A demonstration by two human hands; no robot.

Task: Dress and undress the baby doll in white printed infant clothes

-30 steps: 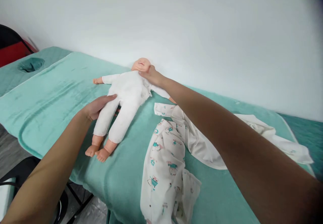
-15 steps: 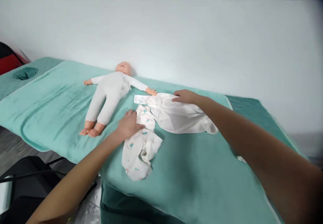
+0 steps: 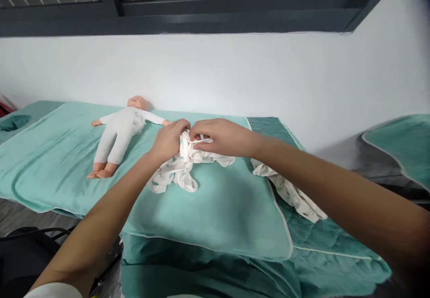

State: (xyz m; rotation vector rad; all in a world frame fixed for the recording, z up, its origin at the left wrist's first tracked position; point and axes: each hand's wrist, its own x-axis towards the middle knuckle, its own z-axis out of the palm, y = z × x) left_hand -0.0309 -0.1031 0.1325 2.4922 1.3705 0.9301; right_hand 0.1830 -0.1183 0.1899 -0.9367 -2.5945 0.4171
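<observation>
White printed baby garment (image 3: 186,152) is held w/ both hands over the massage bed (image 3: 218,213), nearer the bed's back edge than its front edge. L hand (image 3: 171,140) is clamped on the cloth, fingers curled over its upper part; R hand (image 3: 221,137) is set close beside it, a narrow white strip being pinched btwn thumb & fingers. Whether the hands touch can't be told. Rest of garment is bunched below; printed folds are spread toward the front edge, plain white cloth toward the R end.

Baby doll (image 3: 117,125) is laid face up L of the hands, head at the back edge by the wall (image 3: 201,74), feet pointed twd front edge. Its arms are spread; one doll hand is seen just beside the L hand, contact unclear.

2nd pale garment (image 3: 292,195) is left crumpled twd the R end, partly hidden by R forearm, laid across the border btwn light green sheet & darker quilted cover (image 3: 329,244). Barred window (image 3: 201,2) is seen above the wall.
</observation>
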